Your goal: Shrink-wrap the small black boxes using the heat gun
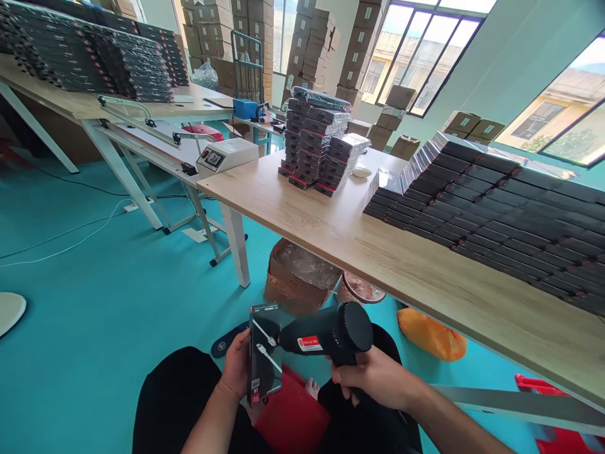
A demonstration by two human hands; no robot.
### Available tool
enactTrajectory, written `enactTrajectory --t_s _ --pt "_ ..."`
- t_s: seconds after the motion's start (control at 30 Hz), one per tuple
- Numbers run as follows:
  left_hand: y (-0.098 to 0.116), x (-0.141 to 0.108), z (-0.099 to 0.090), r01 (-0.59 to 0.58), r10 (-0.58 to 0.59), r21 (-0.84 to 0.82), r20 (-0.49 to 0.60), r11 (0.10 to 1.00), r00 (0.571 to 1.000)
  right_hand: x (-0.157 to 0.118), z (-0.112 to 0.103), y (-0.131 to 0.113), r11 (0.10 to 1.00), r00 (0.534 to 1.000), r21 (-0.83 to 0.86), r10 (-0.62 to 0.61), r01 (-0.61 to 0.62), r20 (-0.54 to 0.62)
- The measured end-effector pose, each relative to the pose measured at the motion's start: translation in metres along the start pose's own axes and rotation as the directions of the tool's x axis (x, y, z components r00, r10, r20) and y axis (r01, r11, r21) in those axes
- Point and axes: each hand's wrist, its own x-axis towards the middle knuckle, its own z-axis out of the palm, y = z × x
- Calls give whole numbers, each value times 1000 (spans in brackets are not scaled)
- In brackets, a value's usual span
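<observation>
My left hand (pixel 236 364) grips the edge of a slim black cable box (pixel 265 353), printed with white connectors and holding it upright above my lap. In my right hand (pixel 371 378) is a black heat gun (pixel 331 331) with a red and white label, my fingers wrapped round its handle. The heat gun's nozzle points left at the front of the box, close to it; whether the two touch I cannot tell. Below them, between my knees, shows a red surface (pixel 293 413).
On the wooden table (pixel 302 211) stand stacks of wrapped black boxes (pixel 314 142) and a larger pile of boxes (pixel 496 208) at right. A white sealing machine (pixel 227 154) sits at its left end. Underneath are a carton of plastic film (pixel 302 271), a basket (pixel 362 289) and an orange bag (pixel 432 334).
</observation>
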Motion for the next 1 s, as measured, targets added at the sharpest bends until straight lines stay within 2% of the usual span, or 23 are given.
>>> enactTrajectory --t_s 0.13,0.17,0.27,0.33,0.47,0.5,0.57,0.63,0.67,0.8,0.9,1.0 --pt "1 0 0 -53 53 -18 12 998 999 -1 3 4 994 984 -40 102 -97 149" --pt "1 0 -1 -57 57 -19 20 998 998 -2 4 6 994 983 -30 104 -101 152" --pt "1 0 -2 -17 18 -15 77 1000 997 -6 6 14 998 999 37 45 -45 17" --pt "3 0 -2 -12 14 -17 118 1000 993 -10 8 20 996 999 77 53 -52 -9" --pt "7 5 -2 -61 64 -38 100 997 993 -18 14 26 984 983 123 111 -129 146" --pt "9 8 -3 -64 68 -53 83 997 994 -18 17 27 982 987 150 94 -113 128" --pt "10 14 -7 -74 78 -102 36 992 996 -14 21 29 974 999 224 32 -29 -11" --pt "11 22 -14 -83 83 -164 -7 983 996 -8 26 31 959 990 279 -12 51 -140" --pt "12 26 -18 -83 82 -191 -15 978 997 -6 28 32 954 988 294 -19 63 -150" --pt "11 37 -29 -66 72 -242 18 968 997 1 39 38 949 998 310 -50 58 -34" --pt "10 41 -33 -71 85 -260 43 963 995 4 42 39 954 991 284 -62 93 -118" --pt "9 44 -35 -75 83 -252 22 965 996 6 39 37 956 995 282 -58 79 -83"
